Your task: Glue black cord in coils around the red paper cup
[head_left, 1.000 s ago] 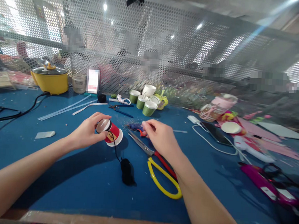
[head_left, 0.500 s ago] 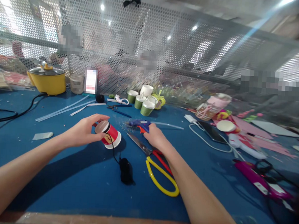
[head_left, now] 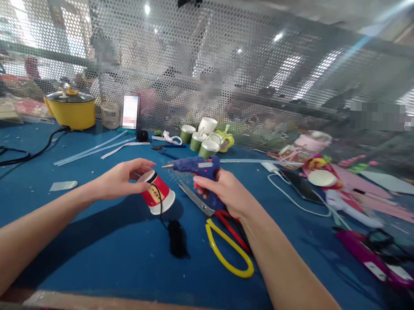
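My left hand (head_left: pixel 130 180) is closed around the narrow end of a red paper cup (head_left: pixel 154 197), which lies tilted with its white rim toward the table. Around the cup runs a black cord, and from it a black tassel (head_left: pixel 178 239) hangs onto the blue surface. A blue hot glue gun (head_left: pixel 194 165) is gripped in my right hand (head_left: pixel 225 192), raised with its nozzle pointing left, above the cup. A clear glue stick (head_left: pixel 259 162) sticks out of its back. Under my right wrist lie open scissors (head_left: pixel 208 212) with one red and one yellow handle.
Green and white paper cups (head_left: pixel 198 140) stand by the perforated screen (head_left: pixel 171 45). A yellow pot (head_left: pixel 71 111), a jar (head_left: pixel 110 115) and a lit phone (head_left: pixel 130 112) are at back left. A purple power strip (head_left: pixel 376 256), a dark phone (head_left: pixel 301 185) and pink sheets lie right.
My right hand has lifted the glue gun off the table and turned it upright, nozzle left. The cup has tipped slightly in my left hand, its bottom turned more away.
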`<state>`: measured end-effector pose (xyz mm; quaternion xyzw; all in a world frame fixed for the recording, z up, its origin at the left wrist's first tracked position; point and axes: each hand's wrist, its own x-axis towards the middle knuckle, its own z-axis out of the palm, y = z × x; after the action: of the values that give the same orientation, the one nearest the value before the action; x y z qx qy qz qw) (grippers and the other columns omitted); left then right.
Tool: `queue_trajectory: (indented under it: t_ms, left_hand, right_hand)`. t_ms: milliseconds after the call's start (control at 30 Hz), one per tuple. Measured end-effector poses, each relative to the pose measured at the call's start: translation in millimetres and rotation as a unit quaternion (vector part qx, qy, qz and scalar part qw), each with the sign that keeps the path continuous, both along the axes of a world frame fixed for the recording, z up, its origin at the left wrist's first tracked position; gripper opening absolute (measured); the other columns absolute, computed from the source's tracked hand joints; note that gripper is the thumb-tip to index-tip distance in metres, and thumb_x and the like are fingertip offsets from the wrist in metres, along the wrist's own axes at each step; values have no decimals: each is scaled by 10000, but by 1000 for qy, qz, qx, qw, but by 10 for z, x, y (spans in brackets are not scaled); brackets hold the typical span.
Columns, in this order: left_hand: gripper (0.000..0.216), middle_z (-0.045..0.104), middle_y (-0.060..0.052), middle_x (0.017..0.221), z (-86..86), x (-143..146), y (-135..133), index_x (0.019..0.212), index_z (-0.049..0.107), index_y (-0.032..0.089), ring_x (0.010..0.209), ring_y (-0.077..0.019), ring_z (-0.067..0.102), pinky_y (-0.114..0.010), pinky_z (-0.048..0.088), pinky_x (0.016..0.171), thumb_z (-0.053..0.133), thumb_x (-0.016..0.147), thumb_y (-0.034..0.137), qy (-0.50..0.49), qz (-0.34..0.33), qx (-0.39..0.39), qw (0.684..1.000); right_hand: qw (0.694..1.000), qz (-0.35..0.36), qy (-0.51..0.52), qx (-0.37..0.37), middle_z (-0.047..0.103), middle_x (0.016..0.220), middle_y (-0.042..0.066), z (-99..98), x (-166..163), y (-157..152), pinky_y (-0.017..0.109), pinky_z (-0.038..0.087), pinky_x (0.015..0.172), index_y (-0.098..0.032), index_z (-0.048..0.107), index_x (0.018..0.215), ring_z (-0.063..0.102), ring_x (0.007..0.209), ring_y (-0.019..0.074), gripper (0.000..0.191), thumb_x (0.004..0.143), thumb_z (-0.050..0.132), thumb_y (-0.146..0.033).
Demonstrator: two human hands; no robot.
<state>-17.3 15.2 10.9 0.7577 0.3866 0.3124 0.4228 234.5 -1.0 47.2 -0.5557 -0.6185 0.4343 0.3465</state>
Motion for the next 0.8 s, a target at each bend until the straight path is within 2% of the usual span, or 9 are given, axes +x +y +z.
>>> queue_trajectory:
  t_ms: [133,333,567,800]
  left_hand:
    - [509,603,-128,1066,-5,0,12,1157,444,131,978,-238,586,-408,492,831,603,718,334,-10,-1,-24,1000]
    - [487,605,-122,1062,11,-4,15,1139,438,139,969,-229,583,-392,487,819,600,716,318,-5,-7,-22,1000]
    - [479,606,-113,1057,6,-4,27,1139,427,138,943,-208,590,-388,479,832,596,724,305,0,-3,-23,1000]
    - [479,608,-111,1047,14,-6,26,1138,423,134,930,-203,598,-378,485,825,594,723,303,5,-3,-20,1000]
  right_hand:
    - [997,66,-38,3,577,533,0,77,-119,-146,195,398,437,-128,629,727,493,454,81,162,719,587,-284]
    - [992,26,-101,67,509,441,-38,79,-203,-334,201,393,410,-155,585,649,477,402,88,155,727,552,-285]
    - [973,35,-188,128,527,453,-29,17,-202,-413,231,403,450,-186,494,530,491,419,108,234,741,524,-281]
    - [965,32,-217,145,526,453,-29,-19,-211,-421,236,403,461,-194,476,520,487,427,115,249,751,507,-282]
